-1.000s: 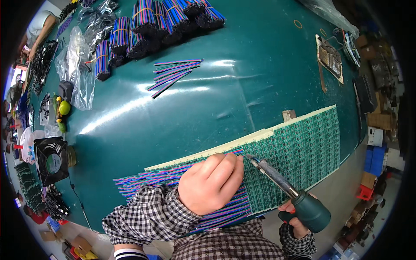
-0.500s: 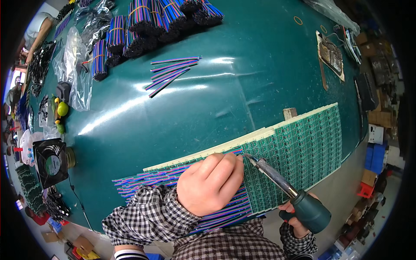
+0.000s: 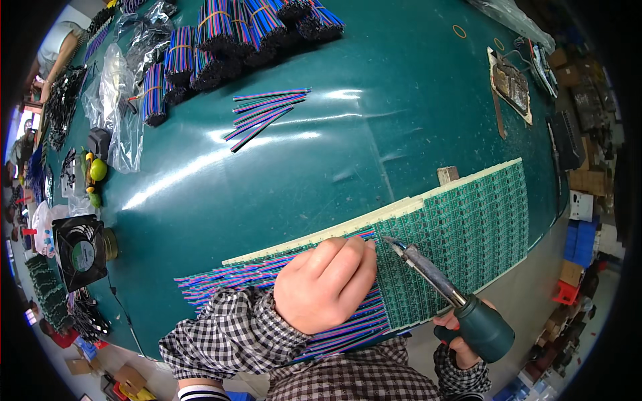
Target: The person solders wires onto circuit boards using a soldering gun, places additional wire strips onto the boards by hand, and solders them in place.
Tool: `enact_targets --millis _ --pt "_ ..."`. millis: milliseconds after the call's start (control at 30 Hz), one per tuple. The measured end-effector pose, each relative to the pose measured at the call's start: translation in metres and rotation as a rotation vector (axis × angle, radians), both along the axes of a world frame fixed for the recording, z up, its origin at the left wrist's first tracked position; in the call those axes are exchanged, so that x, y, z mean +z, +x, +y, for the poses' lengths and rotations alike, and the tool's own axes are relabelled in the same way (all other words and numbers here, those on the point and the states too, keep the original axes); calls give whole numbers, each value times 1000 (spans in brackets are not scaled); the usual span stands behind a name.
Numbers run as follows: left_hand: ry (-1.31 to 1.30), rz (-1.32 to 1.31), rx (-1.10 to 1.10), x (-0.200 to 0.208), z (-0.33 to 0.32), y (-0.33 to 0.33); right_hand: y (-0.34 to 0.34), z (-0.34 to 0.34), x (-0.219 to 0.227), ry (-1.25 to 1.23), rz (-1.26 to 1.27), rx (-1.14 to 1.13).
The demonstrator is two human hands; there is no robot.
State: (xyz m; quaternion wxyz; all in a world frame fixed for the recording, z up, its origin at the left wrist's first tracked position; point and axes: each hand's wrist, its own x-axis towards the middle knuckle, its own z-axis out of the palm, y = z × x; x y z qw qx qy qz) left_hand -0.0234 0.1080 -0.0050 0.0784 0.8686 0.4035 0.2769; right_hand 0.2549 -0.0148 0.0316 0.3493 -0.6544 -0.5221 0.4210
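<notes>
Green circuit boards lie side by side in long rows near the table's front edge. Multicoloured ribbon wires run leftward from the boards' left part, many passing under my left hand. That hand is closed in a pinch at the wire ends, beside the boards; a ribbon wire shows at its fingertips. My right hand is wrapped round the handle of a dark green soldering iron. The iron's tip hovers just right of my left fingertips, over the boards.
Banded bundles of ribbon wire stand at the back left, and several loose wires lie before them. A black fan stands at the left. A worn metal tray lies at the far right. A small wooden block touches the boards' back edge.
The soldering iron has moved a little right and toward me, its tip drawing away from my left fingertips. My left hand stays almost still.
</notes>
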Motion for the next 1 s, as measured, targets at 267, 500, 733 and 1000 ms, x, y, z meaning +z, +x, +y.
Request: enact_targets --millis 267,500,733,1000 --pt "0 -7 7 0 0 1 1 2 -2 1 31 28" --pt "-3 -5 -4 -1 0 -1 4 -2 -4 -8 -16 38" --pt "-3 1 -23 0 1 -2 -8 -5 -5 -76 283 -179" --pt "8 12 -54 0 4 -2 8 -17 -15 -69 128 -42"
